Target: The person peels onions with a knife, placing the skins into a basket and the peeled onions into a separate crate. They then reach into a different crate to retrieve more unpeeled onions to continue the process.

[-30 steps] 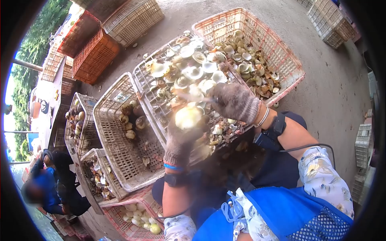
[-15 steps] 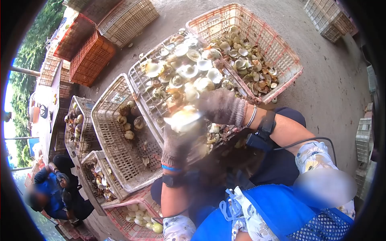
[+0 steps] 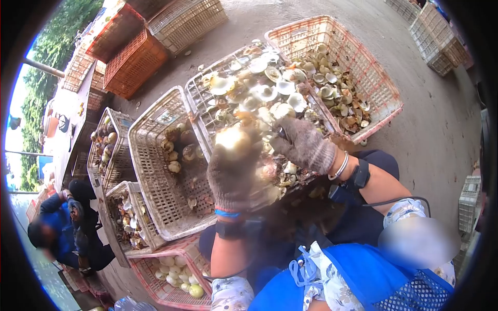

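Note:
My left hand (image 3: 231,173), in a brown knit glove, is closed round a pale peeled onion (image 3: 232,139), bright and blurred. My right hand (image 3: 308,145), gloved alike, is beside it with fingers curled; a small dark piece shows at the fingertips, and I cannot tell what it is. Both hands are over an upturned crate (image 3: 196,98) spread with cup-shaped onion layers (image 3: 267,93) and brown skins. Left of my left hand, a tilted crate (image 3: 150,176) holds several brown-skinned onions (image 3: 174,154).
Beyond my right hand a red-streaked crate (image 3: 381,103) holds a heap of peelings (image 3: 332,88). A pink crate (image 3: 150,287) at lower left contains peeled onions (image 3: 176,272). An orange crate (image 3: 134,67) stands at upper left. Another person (image 3: 67,223) sits at far left.
My hands have moved apart; my right hand has drawn back a little to the right. The onion stays with my left hand. The view has shifted slightly.

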A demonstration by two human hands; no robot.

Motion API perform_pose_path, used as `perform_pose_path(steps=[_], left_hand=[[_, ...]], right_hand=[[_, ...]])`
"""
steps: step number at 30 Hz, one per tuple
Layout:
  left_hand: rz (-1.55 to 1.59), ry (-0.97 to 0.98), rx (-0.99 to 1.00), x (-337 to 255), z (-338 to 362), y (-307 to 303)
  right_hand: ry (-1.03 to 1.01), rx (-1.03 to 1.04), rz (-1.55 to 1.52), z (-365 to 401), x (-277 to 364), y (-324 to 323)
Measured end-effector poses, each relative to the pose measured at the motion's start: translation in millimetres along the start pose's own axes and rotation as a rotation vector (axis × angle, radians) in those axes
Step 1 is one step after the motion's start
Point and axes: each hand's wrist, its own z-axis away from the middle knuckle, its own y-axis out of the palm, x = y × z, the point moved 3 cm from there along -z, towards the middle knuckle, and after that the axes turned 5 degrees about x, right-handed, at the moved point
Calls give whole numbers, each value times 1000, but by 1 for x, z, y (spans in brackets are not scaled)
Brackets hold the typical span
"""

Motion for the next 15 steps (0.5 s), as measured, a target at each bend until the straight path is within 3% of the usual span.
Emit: perform_pose_path(steps=[2,3,7,13,15], left_hand=[[-4,67,-4,-2,-2,-6],[-6,62,-34,-5,0,-13],[24,19,-82,-6,4,-4],[-48,58,-40,-4,8,-1],[-600,95,-7,-1,7,-4]], right_hand=[[-139,20,137,6,3,10],[-305,19,289,9,7,13],[-351,-69,556,11,19,6],[-300,-62,507,8,19,6],[-270,-55,490,6,18,5]])
